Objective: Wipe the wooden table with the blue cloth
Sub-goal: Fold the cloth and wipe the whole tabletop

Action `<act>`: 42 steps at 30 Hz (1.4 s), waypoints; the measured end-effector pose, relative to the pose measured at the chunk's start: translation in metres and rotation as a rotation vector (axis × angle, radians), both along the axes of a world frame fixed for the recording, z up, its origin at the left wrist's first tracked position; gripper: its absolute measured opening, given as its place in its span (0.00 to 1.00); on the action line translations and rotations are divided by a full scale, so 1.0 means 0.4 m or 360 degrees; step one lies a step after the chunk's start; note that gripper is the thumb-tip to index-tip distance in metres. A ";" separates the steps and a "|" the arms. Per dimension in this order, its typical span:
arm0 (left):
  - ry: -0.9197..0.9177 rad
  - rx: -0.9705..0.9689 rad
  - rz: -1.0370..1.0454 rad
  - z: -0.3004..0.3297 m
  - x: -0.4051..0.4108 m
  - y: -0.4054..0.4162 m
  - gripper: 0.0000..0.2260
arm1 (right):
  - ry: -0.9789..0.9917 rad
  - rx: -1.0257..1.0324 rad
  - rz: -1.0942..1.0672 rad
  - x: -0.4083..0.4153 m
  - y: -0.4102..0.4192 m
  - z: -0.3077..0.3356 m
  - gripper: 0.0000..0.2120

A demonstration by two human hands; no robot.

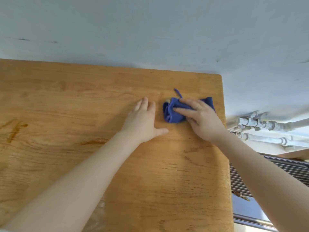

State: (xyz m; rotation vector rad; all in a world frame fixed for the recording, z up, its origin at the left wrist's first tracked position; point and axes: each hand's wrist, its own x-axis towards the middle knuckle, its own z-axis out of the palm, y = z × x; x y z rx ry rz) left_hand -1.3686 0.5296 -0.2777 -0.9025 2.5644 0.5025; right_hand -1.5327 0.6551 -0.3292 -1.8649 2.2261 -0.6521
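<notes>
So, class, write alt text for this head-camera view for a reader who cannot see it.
A person's right hand presses a bunched blue cloth onto a wooden table near its far right corner. The left hand rests flat beside it, not touching. White pipes run beyond the table's edge.

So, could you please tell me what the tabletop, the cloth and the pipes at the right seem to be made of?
The orange-brown wooden table: wood with a smooth, probably varnished finish, judging by grain lines and soft sheen. The crumpled blue cloth: soft woven fabric, shown by folds. The pale painted pipes: likely metal under whitish paint, given the threaded-looking joints.
</notes>
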 end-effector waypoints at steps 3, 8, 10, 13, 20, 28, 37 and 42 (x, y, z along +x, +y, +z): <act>-0.0167 -0.0005 0.0017 -0.021 -0.017 0.029 0.54 | 0.0040 -0.0078 -0.0407 -0.117 -0.056 -0.017 0.18; -0.0215 -0.0016 0.0065 -0.023 -0.032 0.039 0.56 | -0.0043 0.0118 -0.0762 -0.231 -0.092 -0.013 0.20; -0.0215 -0.0012 0.0070 -0.018 -0.034 0.041 0.56 | 0.0043 0.0127 -0.0693 -0.195 -0.074 -0.003 0.20; -0.0197 -0.0019 0.0080 -0.013 -0.032 0.045 0.56 | 0.0078 0.0004 -0.0458 -0.073 0.004 0.000 0.20; -0.0159 -0.0021 0.0111 -0.020 -0.035 0.044 0.56 | 0.0083 -0.0086 -0.0134 -0.043 0.060 -0.007 0.19; -0.0065 -0.0013 0.0176 -0.028 -0.021 0.050 0.55 | 0.0004 -0.0095 -0.0659 -0.117 -0.037 -0.002 0.19; -0.0152 -0.0177 0.0170 -0.011 -0.023 0.062 0.50 | -0.0149 -0.0010 -0.0239 0.175 0.213 0.017 0.21; -0.0028 -0.0326 0.0118 -0.029 -0.003 0.088 0.45 | 0.0039 -0.0084 -0.0209 0.086 0.144 -0.014 0.18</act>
